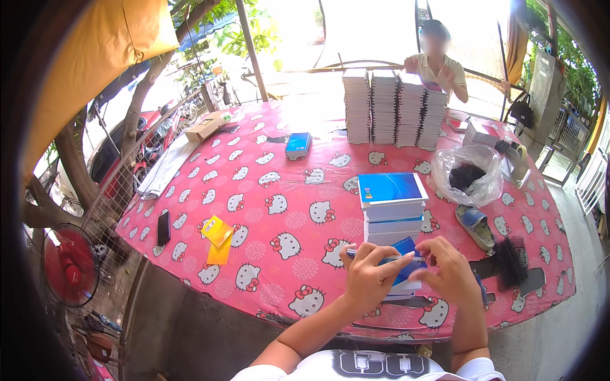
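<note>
A small blue-covered notebook (405,249) is held tilted above the near end of a row of stacked notebooks. My left hand (375,272) grips it from the left, thumb and fingers pressed together on its edge. My right hand (448,272) is curled at its right edge, thumb and index finger pinching there; the exact contact is too small to make out. Just beyond my hands rises a stack of white-paged notebooks (392,209), the top one with a blue cover (393,188).
Black plastic binding coils (512,263), a blue slipper (475,227) and a clear bag (467,176) of black material lie to the right. Tall notebook stacks (384,108) stand far, before a seated person (438,60). Leftward are yellow cards (218,239) and a phone (164,228).
</note>
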{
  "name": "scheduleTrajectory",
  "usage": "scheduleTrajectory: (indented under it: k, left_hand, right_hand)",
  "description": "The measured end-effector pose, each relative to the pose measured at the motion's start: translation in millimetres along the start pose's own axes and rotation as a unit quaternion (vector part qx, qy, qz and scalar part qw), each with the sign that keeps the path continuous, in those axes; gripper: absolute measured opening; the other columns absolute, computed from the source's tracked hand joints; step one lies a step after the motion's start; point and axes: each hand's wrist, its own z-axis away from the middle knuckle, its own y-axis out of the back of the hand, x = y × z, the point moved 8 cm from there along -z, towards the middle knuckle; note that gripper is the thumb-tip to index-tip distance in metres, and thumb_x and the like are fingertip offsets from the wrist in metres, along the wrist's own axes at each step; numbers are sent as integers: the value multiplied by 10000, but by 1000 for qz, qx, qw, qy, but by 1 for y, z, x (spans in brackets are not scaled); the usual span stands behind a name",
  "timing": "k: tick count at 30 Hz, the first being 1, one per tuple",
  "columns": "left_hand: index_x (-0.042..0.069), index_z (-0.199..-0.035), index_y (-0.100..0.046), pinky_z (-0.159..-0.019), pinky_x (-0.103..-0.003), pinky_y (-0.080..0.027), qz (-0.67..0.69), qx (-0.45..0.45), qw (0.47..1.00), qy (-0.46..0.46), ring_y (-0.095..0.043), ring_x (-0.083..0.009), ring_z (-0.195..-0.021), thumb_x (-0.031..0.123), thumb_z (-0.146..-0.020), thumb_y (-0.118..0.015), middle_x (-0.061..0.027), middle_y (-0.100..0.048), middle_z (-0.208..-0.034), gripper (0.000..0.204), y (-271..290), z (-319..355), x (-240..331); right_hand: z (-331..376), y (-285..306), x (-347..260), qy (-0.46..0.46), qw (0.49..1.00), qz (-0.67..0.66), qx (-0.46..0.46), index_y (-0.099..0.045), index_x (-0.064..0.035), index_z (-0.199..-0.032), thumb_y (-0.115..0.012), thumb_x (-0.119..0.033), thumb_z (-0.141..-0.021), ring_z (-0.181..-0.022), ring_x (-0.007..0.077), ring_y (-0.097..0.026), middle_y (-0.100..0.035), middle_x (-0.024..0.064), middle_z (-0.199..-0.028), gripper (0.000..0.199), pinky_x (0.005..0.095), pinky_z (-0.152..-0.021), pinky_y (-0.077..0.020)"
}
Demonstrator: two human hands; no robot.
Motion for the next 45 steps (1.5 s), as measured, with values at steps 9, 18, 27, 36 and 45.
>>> scheduleTrajectory:
  k: [9,18,27,36,45]
  left_hand:
    - [191,-988,-725,-835,-318,-276,39,10,998,42,-529,-124,-754,159,-715,-791,57,-697,-856,282,1,-2,-6]
    - [165,-823,-706,-808,-314,-279,48,16,999,8,-528,-119,-735,153,-695,-812,51,-702,-846,167,2,-3,-5]
    - [159,-837,-721,-810,-314,-280,90,-18,996,-10,-539,-109,-741,135,-710,-806,56,-706,-844,155,12,-17,-6]
    - [150,-961,-717,-836,-346,-314,63,-63,995,36,-576,-152,-819,217,-720,-807,22,-705,-897,266,-9,-17,-15]
    - [115,-877,-713,-818,-347,-376,78,-83,993,24,-608,-173,-836,219,-681,-831,1,-695,-849,251,1,-9,-20]
  right_hand:
    - [-1,-1,-4,20,999,-8,25,-624,-20,-840,-720,-135,-782,-705,292,-616,-585,105,-769,160,371,-597,-482]
    - [5,-1,-9,13,997,12,81,-624,-9,-794,-716,-25,-740,-667,277,-600,-601,115,-776,108,364,-573,-460]
    - [4,63,104,-97,979,84,157,-639,11,-855,-610,-87,-843,-915,353,-610,-637,191,-980,103,426,-791,-486]
    - [72,48,304,-322,877,356,27,-672,17,-866,-862,-314,-572,-946,352,-611,-658,177,-902,482,438,-809,-491]
    - [49,65,288,-323,910,242,89,-618,5,-880,-705,-148,-699,-741,318,-655,-661,150,-811,252,411,-654,-513]
